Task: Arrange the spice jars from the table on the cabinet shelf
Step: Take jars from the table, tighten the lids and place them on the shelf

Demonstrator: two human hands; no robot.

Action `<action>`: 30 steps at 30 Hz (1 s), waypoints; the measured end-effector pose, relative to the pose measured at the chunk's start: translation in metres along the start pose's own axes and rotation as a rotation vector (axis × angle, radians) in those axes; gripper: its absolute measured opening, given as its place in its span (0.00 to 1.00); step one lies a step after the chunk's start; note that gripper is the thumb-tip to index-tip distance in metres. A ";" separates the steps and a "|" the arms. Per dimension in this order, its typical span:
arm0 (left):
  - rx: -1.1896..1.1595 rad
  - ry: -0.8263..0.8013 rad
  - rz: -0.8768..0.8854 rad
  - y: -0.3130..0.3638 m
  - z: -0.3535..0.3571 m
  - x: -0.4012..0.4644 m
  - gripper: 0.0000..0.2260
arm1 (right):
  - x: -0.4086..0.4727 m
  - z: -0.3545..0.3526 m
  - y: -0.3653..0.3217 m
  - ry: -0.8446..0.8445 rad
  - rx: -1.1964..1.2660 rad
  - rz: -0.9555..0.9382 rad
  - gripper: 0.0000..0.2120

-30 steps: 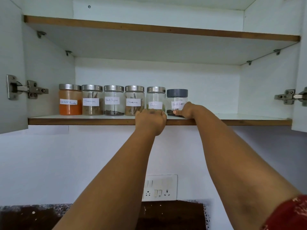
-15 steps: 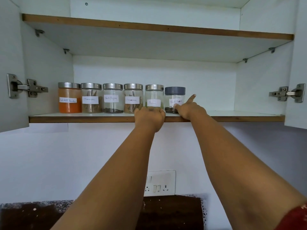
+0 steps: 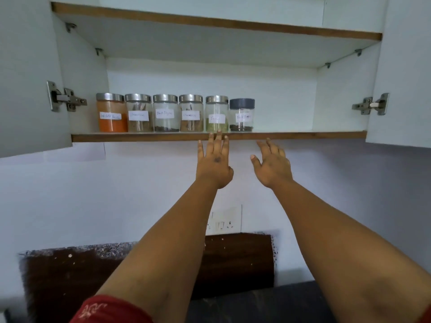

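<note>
Both hands were released and held nothing: the left hand point(image 3: 215, 163) had its straight fingertips at the front edge of the brown-edged white cabinet shelf point(image 3: 303, 135), just below the green-filled glass jar point(image 3: 217, 114), and the right hand point(image 3: 272, 165) was spread a little lower. The jars stood upright above and beyond the hands, nearer the shelf's left end. I counted six clear glass spice jars with paper labels, five with steel lids and one with a grey lid point(image 3: 241, 103).

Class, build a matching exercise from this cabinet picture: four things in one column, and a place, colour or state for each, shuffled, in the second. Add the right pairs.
Column 1
1. orange powder jar
2. grey-lidded jar
3. left hand
4. right hand

Column 2
A. open, below the shelf edge, touching nothing
B. far left of the row
C. far right of the row
D. fingertips at the shelf edge

Pairs: 1-B, 2-C, 3-D, 4-A
</note>
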State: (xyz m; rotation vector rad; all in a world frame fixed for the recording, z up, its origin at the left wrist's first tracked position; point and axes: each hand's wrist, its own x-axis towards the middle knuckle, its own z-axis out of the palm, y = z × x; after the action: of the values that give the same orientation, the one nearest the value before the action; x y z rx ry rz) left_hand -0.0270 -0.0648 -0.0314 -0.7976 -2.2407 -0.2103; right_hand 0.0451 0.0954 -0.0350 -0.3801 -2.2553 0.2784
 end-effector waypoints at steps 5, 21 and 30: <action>-0.058 -0.091 -0.048 0.008 0.022 -0.060 0.40 | -0.072 0.041 0.005 0.033 0.014 0.148 0.24; -0.509 -0.684 -0.336 0.016 0.129 -0.331 0.42 | -0.348 0.136 0.062 -0.398 -0.056 0.646 0.22; -0.558 -0.898 -0.393 0.021 0.154 -0.427 0.39 | -0.421 0.148 0.051 -0.502 -0.150 0.639 0.22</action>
State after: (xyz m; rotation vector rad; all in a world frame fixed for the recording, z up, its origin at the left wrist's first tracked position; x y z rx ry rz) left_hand 0.1233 -0.1963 -0.4391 -0.8132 -3.2583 -0.8271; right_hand 0.2045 -0.0198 -0.4392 -1.2309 -2.5860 0.5850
